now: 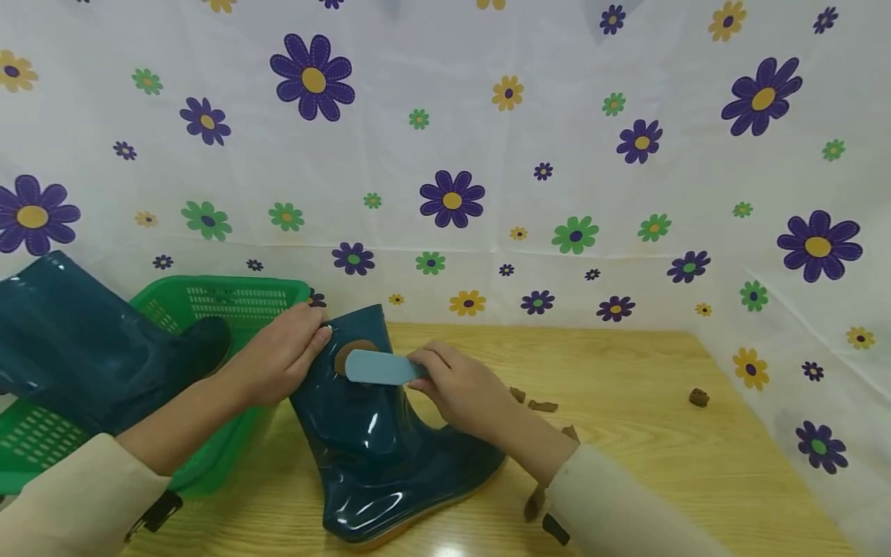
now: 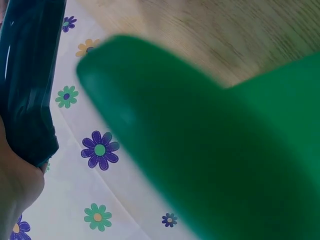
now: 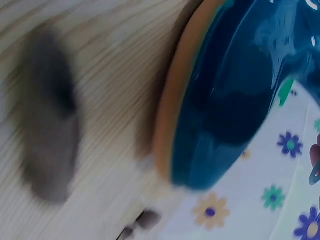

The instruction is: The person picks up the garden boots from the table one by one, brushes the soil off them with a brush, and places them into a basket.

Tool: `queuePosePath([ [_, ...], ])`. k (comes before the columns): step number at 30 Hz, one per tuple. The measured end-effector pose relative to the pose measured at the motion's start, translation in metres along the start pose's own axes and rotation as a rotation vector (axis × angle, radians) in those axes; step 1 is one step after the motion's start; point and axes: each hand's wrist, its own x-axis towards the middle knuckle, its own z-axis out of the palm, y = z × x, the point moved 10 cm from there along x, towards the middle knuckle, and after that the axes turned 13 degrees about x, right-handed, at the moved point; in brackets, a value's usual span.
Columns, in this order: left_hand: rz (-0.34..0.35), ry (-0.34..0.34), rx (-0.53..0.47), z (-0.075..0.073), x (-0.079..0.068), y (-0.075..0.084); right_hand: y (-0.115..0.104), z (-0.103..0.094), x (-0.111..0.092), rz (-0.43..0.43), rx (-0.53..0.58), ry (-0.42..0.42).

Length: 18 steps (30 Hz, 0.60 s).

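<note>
A glossy dark teal rubber boot (image 1: 362, 433) stands on the table with its toe to the right. My left hand (image 1: 288, 356) grips the top of its shaft at the left edge. In the left wrist view the shaft (image 2: 30, 75) rises above that hand. With curled fingers my right hand (image 1: 462, 391) holds a flat light blue tool (image 1: 381, 368) with a rounded end; its held part is hidden. The tool overlaps a round brown patch (image 1: 356, 350) on the upper shaft. In the right wrist view the boot's toe (image 3: 220, 125) and tan sole appear close up.
A second teal boot (image 1: 104, 348) lies in a green perforated basket (image 1: 237, 280) at the left. Brown pieces (image 1: 543, 405) are scattered on the wooden table (image 1: 647, 464), with one lump (image 1: 699, 398) farther right. A white flower-printed sheet (image 1: 390, 155) hangs behind and along the right.
</note>
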Motion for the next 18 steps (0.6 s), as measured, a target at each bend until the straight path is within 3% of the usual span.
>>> queuePosePath([
  [4, -0.006, 0.005, 0.009, 0.000, 0.001, -0.001, 0.022, -0.017, -0.017, 0.055, 0.024, 0.056],
  [8, -0.007, 0.010, 0.009, 0.001, 0.001, -0.001, 0.025, -0.015, -0.027, 0.005, -0.009, 0.009],
  [13, 0.011, 0.031, 0.007, 0.001, 0.001, 0.001, 0.005, 0.000, -0.016, -0.060, -0.050, -0.039],
  [18, 0.017, 0.039, 0.007, 0.003, 0.002, 0.001, -0.005, 0.002, 0.001, -0.031, -0.013, -0.016],
])
